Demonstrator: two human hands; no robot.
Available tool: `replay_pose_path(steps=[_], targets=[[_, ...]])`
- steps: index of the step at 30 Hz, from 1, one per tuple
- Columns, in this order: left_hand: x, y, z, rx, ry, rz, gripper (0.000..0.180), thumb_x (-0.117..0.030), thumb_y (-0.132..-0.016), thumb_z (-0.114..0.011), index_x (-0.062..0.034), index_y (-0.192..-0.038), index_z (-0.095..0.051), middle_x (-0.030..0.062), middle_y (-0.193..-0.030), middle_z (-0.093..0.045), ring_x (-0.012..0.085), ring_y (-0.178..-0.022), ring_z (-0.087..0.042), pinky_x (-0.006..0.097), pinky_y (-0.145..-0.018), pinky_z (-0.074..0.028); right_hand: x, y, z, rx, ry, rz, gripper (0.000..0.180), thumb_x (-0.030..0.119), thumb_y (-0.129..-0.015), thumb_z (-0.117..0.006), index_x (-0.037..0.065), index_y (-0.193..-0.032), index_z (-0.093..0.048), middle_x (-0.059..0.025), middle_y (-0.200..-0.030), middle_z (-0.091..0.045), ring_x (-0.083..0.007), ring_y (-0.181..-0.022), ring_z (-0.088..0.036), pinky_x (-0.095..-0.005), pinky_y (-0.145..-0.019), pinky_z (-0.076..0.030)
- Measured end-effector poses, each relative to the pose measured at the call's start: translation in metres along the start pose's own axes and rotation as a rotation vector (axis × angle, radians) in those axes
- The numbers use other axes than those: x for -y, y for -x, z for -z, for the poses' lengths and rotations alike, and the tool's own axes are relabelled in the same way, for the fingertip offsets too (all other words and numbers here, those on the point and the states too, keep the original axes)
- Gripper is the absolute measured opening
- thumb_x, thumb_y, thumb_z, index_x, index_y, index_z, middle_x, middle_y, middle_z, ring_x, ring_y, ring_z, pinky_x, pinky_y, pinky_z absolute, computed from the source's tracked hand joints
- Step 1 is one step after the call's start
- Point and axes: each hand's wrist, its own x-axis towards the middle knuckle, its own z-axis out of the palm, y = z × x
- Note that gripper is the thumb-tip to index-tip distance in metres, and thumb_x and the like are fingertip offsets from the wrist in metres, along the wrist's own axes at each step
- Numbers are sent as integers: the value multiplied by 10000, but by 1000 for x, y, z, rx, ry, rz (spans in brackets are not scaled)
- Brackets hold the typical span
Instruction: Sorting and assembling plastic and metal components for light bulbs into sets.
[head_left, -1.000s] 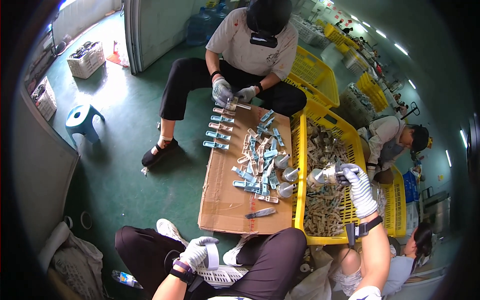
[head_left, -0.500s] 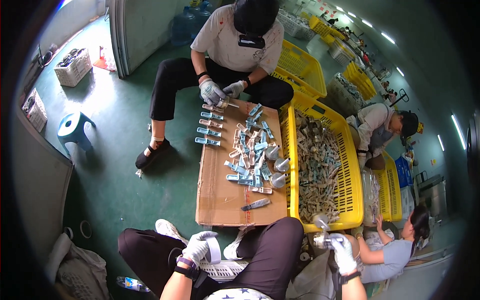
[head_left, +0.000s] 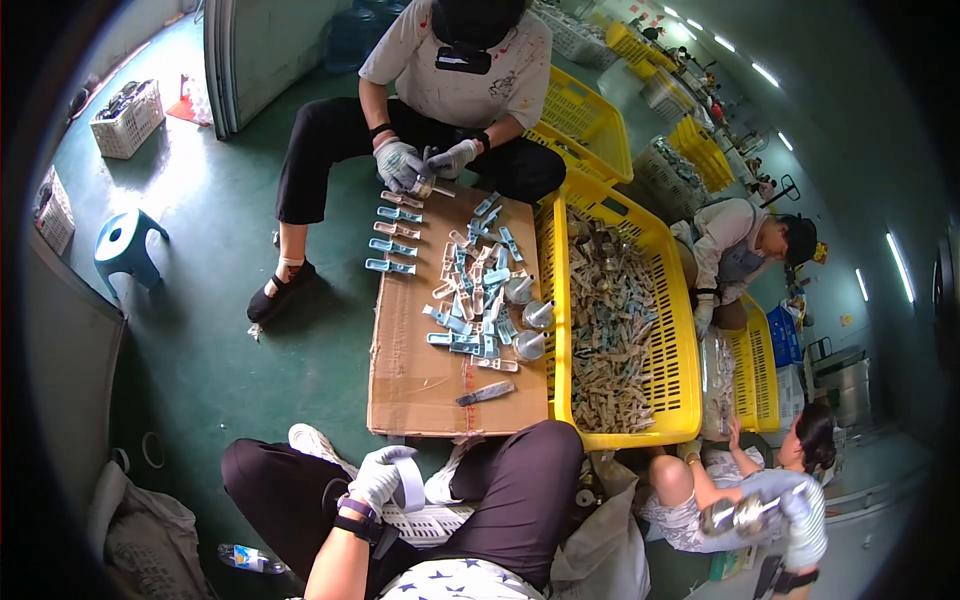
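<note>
My left hand [head_left: 376, 474], in a white glove, is closed round a roll of pale tape [head_left: 409, 484] above my lap. Far out to the right, my gloved right hand [head_left: 803, 518] grips a shiny silvery piece with rounded ends [head_left: 740, 513]; motion blurs it, so its kind is unclear. Before my knees lies a flat cardboard box [head_left: 415, 400] with a loose heap of blue and pink plastic clothespins [head_left: 470, 300] and a row of several at its far left. Clear, cone-like pieces with stems [head_left: 529, 345] stand at its right edge. A narrow dark grey piece [head_left: 486, 393] lies near me.
A yellow crate [head_left: 683, 400] full of clothespins stands right of the box. Across from me, a seated person's gloved hands [head_left: 420, 165] hold a stemmed piece. Two more people sit at the right. A blue stool [head_left: 128, 245] and a water bottle [head_left: 250, 559] are left.
My right hand has swung farther right and down, away from my knee, with the silvery piece. My left hand still holds the tape. The whole view has shifted slightly.
</note>
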Motion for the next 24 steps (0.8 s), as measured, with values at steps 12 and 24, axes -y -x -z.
replay_pose_path(steps=[12, 24], targets=[[-3, 0, 4, -56, 6, 64, 445, 169, -750, -416, -58, -1006, -701, 22, -837, -662, 147, -750, -622, 292, -708, -511, 58, -315, -172, 363, -160, 355, 257, 216, -882, -655, 42, -1070, -626, -27, -978, -660, -106, -878, -600, -257, -851, -464], [-19, 2, -4, -79, -5, 111, 202, 26, -837, -625, -28, -1018, -698, 15, -815, -673, 95, -693, -608, 260, -637, -508, 1, -497, -347, 283, -204, 327, 183, 86, -850, -649, 24, -1023, -653, -20, -931, -634, -117, -842, -559, -257, -806, -467]])
